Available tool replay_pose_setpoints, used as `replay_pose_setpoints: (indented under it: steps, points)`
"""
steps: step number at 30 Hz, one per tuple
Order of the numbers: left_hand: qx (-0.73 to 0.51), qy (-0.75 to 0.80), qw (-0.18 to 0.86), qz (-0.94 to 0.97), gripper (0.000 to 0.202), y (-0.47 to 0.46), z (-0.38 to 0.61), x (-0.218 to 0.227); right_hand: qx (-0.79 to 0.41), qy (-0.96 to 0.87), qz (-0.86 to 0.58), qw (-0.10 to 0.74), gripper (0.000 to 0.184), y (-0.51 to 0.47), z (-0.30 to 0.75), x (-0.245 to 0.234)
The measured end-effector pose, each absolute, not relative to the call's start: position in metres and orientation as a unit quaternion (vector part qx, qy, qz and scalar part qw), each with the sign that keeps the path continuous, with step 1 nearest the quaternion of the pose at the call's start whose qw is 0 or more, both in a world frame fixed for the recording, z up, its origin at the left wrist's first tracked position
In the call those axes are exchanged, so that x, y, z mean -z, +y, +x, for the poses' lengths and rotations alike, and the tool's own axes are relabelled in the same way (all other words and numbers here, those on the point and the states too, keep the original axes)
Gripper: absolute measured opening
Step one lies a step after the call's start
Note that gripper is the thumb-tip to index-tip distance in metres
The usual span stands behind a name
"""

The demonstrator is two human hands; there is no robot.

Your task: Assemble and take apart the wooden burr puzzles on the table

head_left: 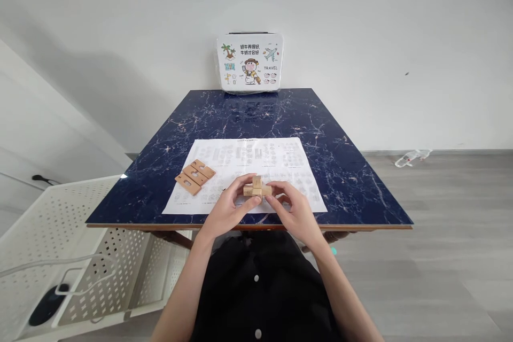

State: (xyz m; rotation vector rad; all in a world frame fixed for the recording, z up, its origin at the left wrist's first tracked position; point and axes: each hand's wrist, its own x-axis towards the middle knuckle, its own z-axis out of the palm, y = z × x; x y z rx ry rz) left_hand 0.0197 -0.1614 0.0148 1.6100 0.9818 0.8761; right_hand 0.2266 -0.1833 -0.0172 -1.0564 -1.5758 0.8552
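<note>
Between my two hands is a small wooden burr puzzle (257,188), its light blocks crossing one another. My left hand (232,204) is closed on its left side, thumb along the front. From the right, my right hand (292,204) pinches the end of a block with thumb and fingers. Under the hands lies a white printed sheet (248,163) covered in small diagrams. Three flat wooden pieces with cut-out slots (195,176) lie side by side on the sheet's left part, marked with dark numerals.
A dark blue marble-patterned table (256,117) carries the sheet. At its far edge, a white case with travel cartoons (250,63) leans against the wall. A white perforated rack (100,278) with a cable and a black object (48,304) stands at lower left.
</note>
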Motion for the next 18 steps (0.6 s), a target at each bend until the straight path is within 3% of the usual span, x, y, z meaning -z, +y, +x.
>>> replay_pose_setpoints:
  steps: [18]
  points:
    - [-0.308,0.42,0.512,0.683,0.062,-0.1634,0.0167,-0.0145,-0.349,-0.651,-0.437,0.513,0.016,-0.1849,0.2263,0.016]
